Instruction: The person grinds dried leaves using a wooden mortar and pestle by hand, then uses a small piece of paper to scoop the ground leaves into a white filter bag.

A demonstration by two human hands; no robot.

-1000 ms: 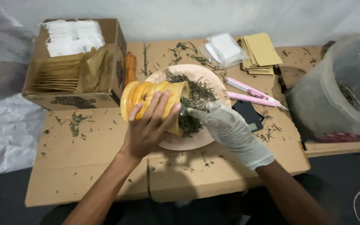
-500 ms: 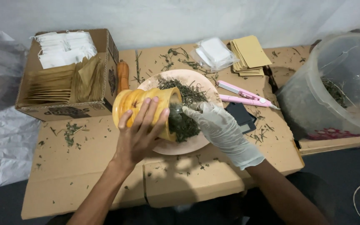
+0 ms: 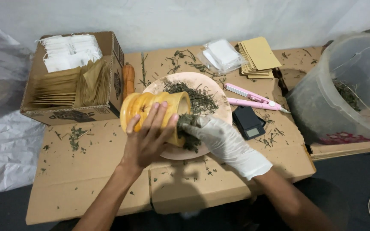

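Wooden mortar [image 3: 155, 114], yellow-orange and turned on its side, is held over the near-left part of the pink plate [image 3: 219, 92], its open mouth pointing right toward the gloved hand. Compared with a second ago, when the mortar lay a little further back over the plate and the glove rested beside the heap, the mortar has been drawn slightly nearer to the person and the gloved fingers have been brought up against its mouth with a clump of dried green herb [image 3: 188, 124] pinched between them; it is judged from this that herb is being packed into, or pulled out of, the mortar, though which of the two cannot be told. The left hand [image 3: 147, 139], bare, is wrapped over the mortar's body from the near side, fingers spread and closed on it. The right hand [image 3: 219, 139], in a white glove, is closed on the herb clump at the rim. The mortar's surface looks smooth and glossy, with turned grooves around the body and a lighter rim. More loose herb [image 3: 195, 96] is heaped on the plate behind the mortar. To the mortar's left stands a cardboard box [image 3: 76, 83] of paper sachets; to its right lie a small black scale [image 3: 248, 122] and a pink tool [image 3: 253, 97].
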